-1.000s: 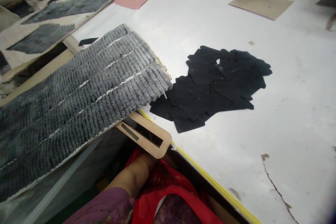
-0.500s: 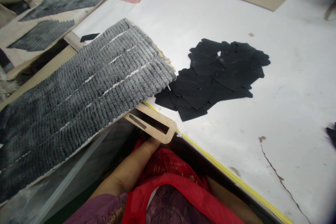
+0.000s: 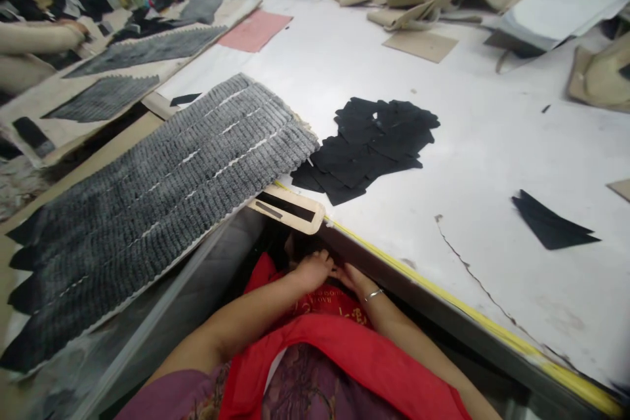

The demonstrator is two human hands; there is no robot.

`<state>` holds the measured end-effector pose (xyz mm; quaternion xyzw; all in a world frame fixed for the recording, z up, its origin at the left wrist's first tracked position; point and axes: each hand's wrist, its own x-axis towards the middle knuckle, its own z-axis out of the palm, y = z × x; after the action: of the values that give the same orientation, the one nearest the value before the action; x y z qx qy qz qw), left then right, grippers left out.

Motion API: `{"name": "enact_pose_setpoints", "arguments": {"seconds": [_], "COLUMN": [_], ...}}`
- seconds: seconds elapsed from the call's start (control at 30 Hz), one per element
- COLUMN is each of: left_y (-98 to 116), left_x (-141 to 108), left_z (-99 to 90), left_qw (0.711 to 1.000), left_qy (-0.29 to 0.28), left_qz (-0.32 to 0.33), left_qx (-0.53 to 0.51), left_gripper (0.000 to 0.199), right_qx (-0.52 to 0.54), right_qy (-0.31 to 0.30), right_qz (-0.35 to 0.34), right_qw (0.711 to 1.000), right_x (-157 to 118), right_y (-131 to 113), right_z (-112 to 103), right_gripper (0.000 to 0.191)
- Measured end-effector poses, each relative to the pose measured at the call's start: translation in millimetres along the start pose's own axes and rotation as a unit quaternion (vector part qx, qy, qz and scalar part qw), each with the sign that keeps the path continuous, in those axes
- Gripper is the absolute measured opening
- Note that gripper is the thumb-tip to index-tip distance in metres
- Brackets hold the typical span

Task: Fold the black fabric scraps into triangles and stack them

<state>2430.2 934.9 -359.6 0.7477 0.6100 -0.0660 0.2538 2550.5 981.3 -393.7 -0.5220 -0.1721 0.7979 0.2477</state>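
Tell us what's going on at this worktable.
The person's left hand and right hand are close together below the edge of the white table, in front of the red apron; whether they hold anything is unclear. Ribbed gray fabric lies to their left, one corner by black pieces piled on the table.

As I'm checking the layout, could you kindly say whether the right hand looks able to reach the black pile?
Probably yes: the right hand must clear the table edge, but then the way to the black pile looks free.
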Motion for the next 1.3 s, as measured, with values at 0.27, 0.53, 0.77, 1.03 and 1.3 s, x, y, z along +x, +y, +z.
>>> {"name": "enact_pose_setpoints", "arguments": {"seconds": [0.27, 0.53, 0.77, 1.03, 1.3], "left_y": [51, 40, 35, 70, 73], "left_x": [-26, -126, -171, -166, -176], "left_z": [19.4, -12.1, -40.9, -53.9, -39.5], "left_qw": [0.982, 0.955, 0.946, 0.935, 0.938], "left_qy": [-0.012, 0.250, 0.297, 0.299, 0.249], "left_qz": [0.184, 0.141, 0.100, 0.146, 0.123], "left_qx": [0.033, -0.074, -0.083, -0.125, -0.209], "left_gripper": [0.032, 0.040, 0.030, 0.026, 0.025], "right_qx": [0.017, 0.100, 0.155, 0.202, 0.203], "right_qy": [0.038, -0.018, -0.039, -0.044, -0.077], "right_qz": [0.062, 0.051, 0.015, 0.002, -0.029], "right_qw": [0.997, 0.994, 0.987, 0.978, 0.976], "right_x": [-26, -118, -185, -236, -260], "right_y": [31, 1, -3, 10, 13], "right_z": [-37, -92, -107, -116, -127], "right_gripper": [0.008, 0.025, 0.043, 0.050, 0.036]}}
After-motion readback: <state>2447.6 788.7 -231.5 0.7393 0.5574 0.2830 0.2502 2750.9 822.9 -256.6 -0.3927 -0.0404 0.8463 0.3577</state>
